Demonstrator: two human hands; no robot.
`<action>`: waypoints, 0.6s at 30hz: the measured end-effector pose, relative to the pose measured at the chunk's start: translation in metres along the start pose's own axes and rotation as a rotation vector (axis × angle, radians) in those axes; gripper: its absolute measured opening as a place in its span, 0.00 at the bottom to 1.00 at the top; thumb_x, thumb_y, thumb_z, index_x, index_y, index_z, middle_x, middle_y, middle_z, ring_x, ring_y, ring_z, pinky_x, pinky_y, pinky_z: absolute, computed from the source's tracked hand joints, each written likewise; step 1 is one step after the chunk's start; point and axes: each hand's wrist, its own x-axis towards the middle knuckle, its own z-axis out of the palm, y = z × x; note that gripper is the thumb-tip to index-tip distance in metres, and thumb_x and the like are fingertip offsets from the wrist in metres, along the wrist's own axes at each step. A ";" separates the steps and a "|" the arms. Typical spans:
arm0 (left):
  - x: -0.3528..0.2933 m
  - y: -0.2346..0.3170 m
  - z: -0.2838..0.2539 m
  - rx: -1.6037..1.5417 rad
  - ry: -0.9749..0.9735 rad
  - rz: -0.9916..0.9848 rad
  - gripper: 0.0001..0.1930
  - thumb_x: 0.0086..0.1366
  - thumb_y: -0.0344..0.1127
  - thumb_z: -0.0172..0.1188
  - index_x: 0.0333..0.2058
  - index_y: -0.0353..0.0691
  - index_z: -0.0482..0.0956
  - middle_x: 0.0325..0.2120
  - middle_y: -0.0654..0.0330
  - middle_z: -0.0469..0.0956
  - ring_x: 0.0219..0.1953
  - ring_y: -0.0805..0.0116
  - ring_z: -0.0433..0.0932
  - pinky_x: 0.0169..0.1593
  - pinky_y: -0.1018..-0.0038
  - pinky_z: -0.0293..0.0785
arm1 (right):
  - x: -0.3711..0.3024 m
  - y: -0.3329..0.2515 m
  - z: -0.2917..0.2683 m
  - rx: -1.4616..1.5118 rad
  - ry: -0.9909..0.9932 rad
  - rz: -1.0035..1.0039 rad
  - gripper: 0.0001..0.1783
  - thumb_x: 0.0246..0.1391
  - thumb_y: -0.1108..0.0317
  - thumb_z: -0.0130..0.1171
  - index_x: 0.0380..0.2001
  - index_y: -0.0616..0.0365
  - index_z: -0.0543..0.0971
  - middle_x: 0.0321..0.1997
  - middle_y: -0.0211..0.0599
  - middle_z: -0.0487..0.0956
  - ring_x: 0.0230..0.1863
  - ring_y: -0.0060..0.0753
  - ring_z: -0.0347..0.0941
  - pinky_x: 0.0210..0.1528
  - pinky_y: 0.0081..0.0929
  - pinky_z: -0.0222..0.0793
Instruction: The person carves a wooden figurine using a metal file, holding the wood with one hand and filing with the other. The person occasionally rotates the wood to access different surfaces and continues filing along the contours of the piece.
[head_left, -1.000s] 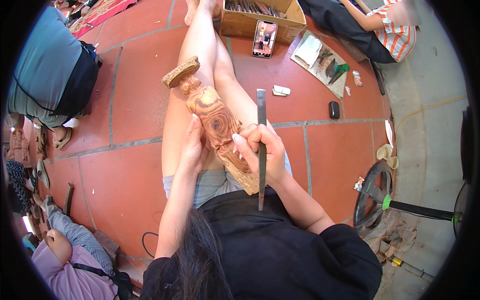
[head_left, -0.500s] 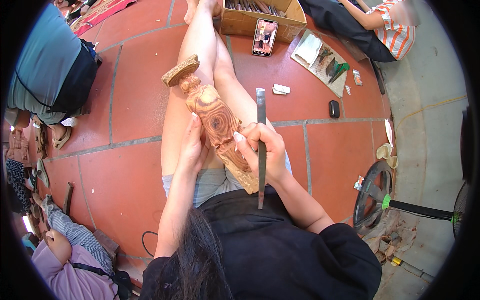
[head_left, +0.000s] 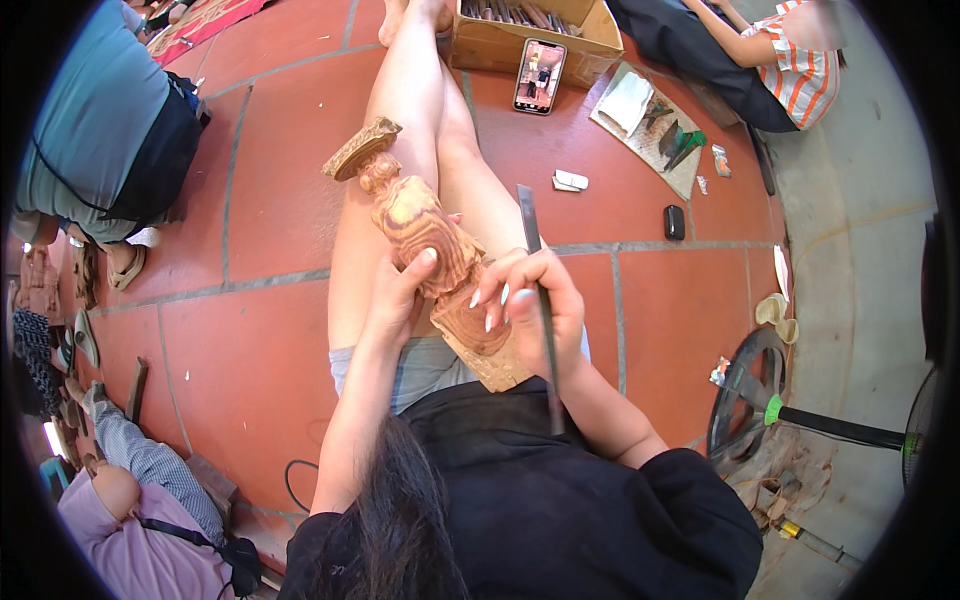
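The wooden carving (head_left: 425, 225) is slanting above the person's legs (head_left: 355, 290). The left hand (head_left: 398, 295) is gripping it, its thumb now crossing the front instead of the side. The right hand (head_left: 545, 300) is holding the chisel (head_left: 530, 218), now tilting; its fingertips are hovering over or touching the lower block, unclear which. This is suggesting regripping, not cutting.

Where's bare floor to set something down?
Bare red tile: between right hand and fan base; between left forearm and checked trousers. Crowded: ahead-right, with cardboard box, phone, pale board and black case.
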 end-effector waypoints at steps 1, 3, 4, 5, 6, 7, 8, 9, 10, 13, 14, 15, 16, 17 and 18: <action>0.000 0.003 0.001 -0.022 -0.024 -0.028 0.34 0.60 0.41 0.66 0.60 0.33 0.61 0.51 0.53 0.74 0.51 0.66 0.76 0.54 0.70 0.74 | 0.001 -0.001 -0.003 0.024 0.005 0.016 0.20 0.65 0.52 0.49 0.40 0.61 0.67 0.33 0.36 0.76 0.26 0.16 0.66 0.32 0.15 0.64; -0.003 0.010 0.012 -0.073 0.013 -0.042 0.32 0.58 0.35 0.65 0.58 0.31 0.63 0.51 0.52 0.73 0.50 0.61 0.77 0.54 0.66 0.75 | 0.004 -0.003 -0.012 0.071 0.015 0.047 0.30 0.65 0.42 0.42 0.46 0.63 0.68 0.33 0.38 0.77 0.26 0.16 0.68 0.31 0.14 0.64; -0.005 0.011 0.015 -0.097 0.029 -0.017 0.32 0.58 0.35 0.64 0.58 0.31 0.63 0.51 0.52 0.73 0.50 0.59 0.77 0.54 0.65 0.76 | 0.006 -0.001 -0.020 -0.058 -0.011 0.064 0.43 0.63 0.32 0.29 0.56 0.64 0.66 0.33 0.39 0.78 0.26 0.17 0.69 0.29 0.14 0.62; -0.005 0.012 0.016 -0.120 0.046 0.007 0.31 0.57 0.34 0.64 0.57 0.31 0.63 0.50 0.52 0.73 0.50 0.58 0.77 0.54 0.63 0.76 | 0.007 -0.001 -0.024 -0.070 -0.004 0.081 0.44 0.62 0.31 0.27 0.58 0.64 0.65 0.32 0.39 0.78 0.25 0.17 0.69 0.29 0.14 0.62; -0.004 0.010 0.015 -0.111 0.044 0.017 0.31 0.57 0.35 0.63 0.57 0.32 0.63 0.50 0.52 0.72 0.50 0.54 0.77 0.52 0.60 0.77 | 0.008 -0.002 -0.026 -0.083 0.004 0.097 0.46 0.61 0.31 0.25 0.60 0.63 0.64 0.31 0.38 0.78 0.25 0.17 0.69 0.28 0.14 0.62; -0.003 0.008 0.013 -0.154 0.038 0.016 0.32 0.58 0.38 0.63 0.57 0.32 0.62 0.49 0.52 0.72 0.50 0.54 0.77 0.52 0.60 0.77 | 0.010 -0.002 -0.027 -0.092 0.010 0.111 0.47 0.61 0.30 0.23 0.61 0.63 0.63 0.30 0.38 0.78 0.25 0.18 0.69 0.28 0.15 0.62; -0.002 0.005 0.011 -0.197 0.031 0.015 0.33 0.58 0.41 0.63 0.58 0.32 0.61 0.49 0.52 0.72 0.49 0.54 0.77 0.52 0.60 0.77 | 0.009 -0.001 -0.027 -0.100 0.007 0.133 0.50 0.59 0.28 0.20 0.62 0.63 0.64 0.32 0.38 0.77 0.25 0.18 0.70 0.28 0.15 0.62; 0.000 0.004 0.011 -0.240 0.024 0.014 0.35 0.59 0.44 0.63 0.59 0.32 0.61 0.49 0.52 0.72 0.49 0.55 0.78 0.52 0.60 0.78 | 0.009 -0.001 -0.025 -0.113 0.016 0.123 0.51 0.59 0.28 0.20 0.62 0.63 0.64 0.32 0.38 0.77 0.25 0.18 0.70 0.28 0.15 0.62; 0.004 0.003 0.012 -0.284 -0.058 0.032 0.37 0.59 0.49 0.61 0.60 0.31 0.60 0.48 0.51 0.73 0.48 0.55 0.78 0.51 0.61 0.78 | 0.009 -0.001 -0.022 -0.126 0.025 0.115 0.51 0.58 0.27 0.19 0.62 0.63 0.65 0.33 0.38 0.77 0.25 0.18 0.70 0.28 0.15 0.62; 0.015 0.002 0.014 -0.378 -0.219 0.046 0.44 0.61 0.63 0.55 0.62 0.30 0.57 0.45 0.51 0.75 0.46 0.56 0.79 0.50 0.63 0.77 | 0.009 0.003 -0.015 -0.042 0.065 0.061 0.37 0.66 0.40 0.33 0.59 0.64 0.68 0.40 0.41 0.78 0.28 0.20 0.72 0.30 0.16 0.64; 0.016 0.000 0.015 -0.385 -0.216 0.023 0.47 0.60 0.67 0.52 0.63 0.30 0.56 0.44 0.51 0.75 0.45 0.57 0.79 0.49 0.64 0.77 | 0.013 -0.002 -0.009 -0.064 0.087 0.080 0.33 0.67 0.46 0.39 0.59 0.64 0.69 0.42 0.41 0.78 0.30 0.20 0.73 0.31 0.16 0.65; 0.017 -0.002 0.016 -0.391 -0.213 0.001 0.49 0.60 0.71 0.49 0.63 0.30 0.56 0.42 0.51 0.76 0.44 0.58 0.79 0.48 0.65 0.77 | 0.015 -0.004 -0.005 -0.086 0.110 0.099 0.28 0.69 0.51 0.44 0.58 0.64 0.69 0.44 0.42 0.78 0.31 0.21 0.74 0.32 0.16 0.66; 0.016 0.002 0.022 -0.310 -0.165 -0.034 0.52 0.59 0.76 0.44 0.63 0.30 0.55 0.39 0.51 0.77 0.42 0.59 0.79 0.46 0.66 0.77 | 0.015 -0.002 -0.005 -0.017 0.142 0.124 0.21 0.65 0.67 0.53 0.58 0.65 0.70 0.48 0.44 0.78 0.36 0.23 0.76 0.37 0.18 0.69; 0.016 0.004 0.028 -0.312 -0.114 -0.051 0.53 0.58 0.77 0.44 0.63 0.30 0.55 0.39 0.51 0.77 0.41 0.60 0.80 0.46 0.67 0.78 | 0.016 0.001 -0.003 -0.016 0.148 0.113 0.22 0.65 0.67 0.53 0.59 0.65 0.70 0.48 0.45 0.78 0.37 0.24 0.76 0.38 0.18 0.70; 0.014 0.006 0.033 -0.313 -0.062 -0.067 0.54 0.57 0.77 0.44 0.63 0.29 0.55 0.38 0.51 0.76 0.40 0.60 0.80 0.45 0.67 0.78 | 0.016 0.004 -0.001 -0.015 0.154 0.101 0.22 0.65 0.68 0.53 0.59 0.66 0.69 0.48 0.45 0.78 0.38 0.24 0.76 0.40 0.19 0.70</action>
